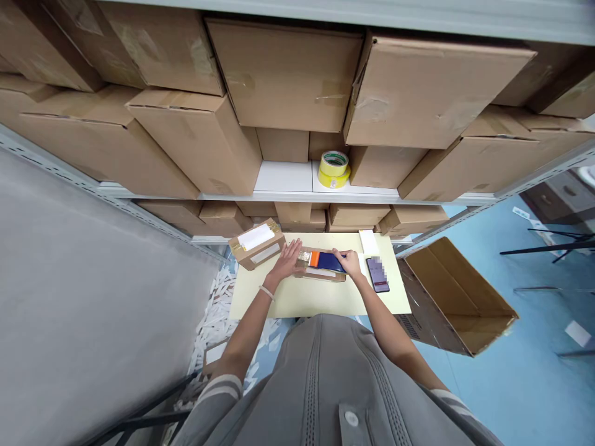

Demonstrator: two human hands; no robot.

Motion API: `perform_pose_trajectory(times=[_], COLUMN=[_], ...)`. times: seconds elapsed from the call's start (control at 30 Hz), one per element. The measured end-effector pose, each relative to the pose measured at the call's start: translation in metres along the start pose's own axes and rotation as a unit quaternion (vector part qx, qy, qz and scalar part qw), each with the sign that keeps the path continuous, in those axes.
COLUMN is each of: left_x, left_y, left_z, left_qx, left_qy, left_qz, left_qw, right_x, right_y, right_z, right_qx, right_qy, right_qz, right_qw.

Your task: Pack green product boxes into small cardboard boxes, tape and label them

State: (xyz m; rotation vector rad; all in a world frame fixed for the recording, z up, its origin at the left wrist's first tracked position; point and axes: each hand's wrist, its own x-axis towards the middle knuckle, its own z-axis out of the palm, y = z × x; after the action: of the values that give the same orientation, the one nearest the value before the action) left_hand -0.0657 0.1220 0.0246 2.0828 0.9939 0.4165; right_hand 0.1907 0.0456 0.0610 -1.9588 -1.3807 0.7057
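Observation:
On the cream tabletop (260, 300), a small cardboard box (320, 276) lies in front of me. A flat dark-blue item (329, 261) with an orange band and a shiny clear patch at its left end lies over the box; I cannot make out its exact kind. My right hand (348, 261) grips its right end, thumb on top. My left hand (289, 259) rests at the box's left end, fingers stretched out. Close to its left stands another cardboard box (258, 244) with white labels. A phone (377, 275) lies right of my right hand.
Shelves (288, 197) packed with cardboard cartons (283, 74) rise behind the table. Two yellow tape rolls (333, 170) are stacked on one shelf. A large open carton (458, 297) stands on the floor at right. Paper strips (218, 310) litter the floor at left beside the wall (102, 279).

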Motion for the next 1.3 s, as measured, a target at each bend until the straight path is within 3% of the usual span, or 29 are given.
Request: perform_pose_trajectory(times=[0.07,0.17,0.3,0.5,0.6,0.8,0.9,1.03,1.3], left_x=[0.01,0.024,0.031,0.028,0.029,0.033,0.034,0.034,0.033], left_y=[0.006,0.013,0.014,0.009,0.007,0.004,0.002,0.002,0.002], left_z=[0.0,0.011,0.027,0.025,0.024,0.027,0.027,0.028,0.032], left_qx=[0.064,0.11,0.123,0.097,0.103,0.26,0.305,0.327,0.326], left_qy=[-0.066,-0.108,-0.093,-0.083,-0.083,-0.139,-0.153,-0.147,-0.138], left_qz=[0.039,0.041,0.013,0.015,0.019,0.012,0.01,0.012,0.013], left_qw=[0.995,0.987,0.988,0.992,0.991,0.956,0.94,0.933,0.935], right_x=[-0.001,-0.002,0.001,0.01,0.009,-0.005,-0.01,-0.004,0.014], right_y=[-0.001,-0.001,-0.002,0.0,0.017,0.088,0.109,0.109,0.094], right_z=[0.0,0.0,-0.003,-0.028,-0.059,-0.157,-0.183,-0.174,-0.118], right_qx=[-0.005,-0.014,-0.041,-0.085,-0.092,-0.143,-0.212,-0.327,-0.424], right_qy=[0.005,0.005,0.001,-0.021,-0.023,-0.012,-0.015,-0.041,-0.101], right_qz=[-0.006,-0.008,-0.007,0.005,0.011,0.02,0.022,0.02,0.045], right_qw=[1.0,1.0,0.999,0.996,0.995,0.989,0.977,0.944,0.899])
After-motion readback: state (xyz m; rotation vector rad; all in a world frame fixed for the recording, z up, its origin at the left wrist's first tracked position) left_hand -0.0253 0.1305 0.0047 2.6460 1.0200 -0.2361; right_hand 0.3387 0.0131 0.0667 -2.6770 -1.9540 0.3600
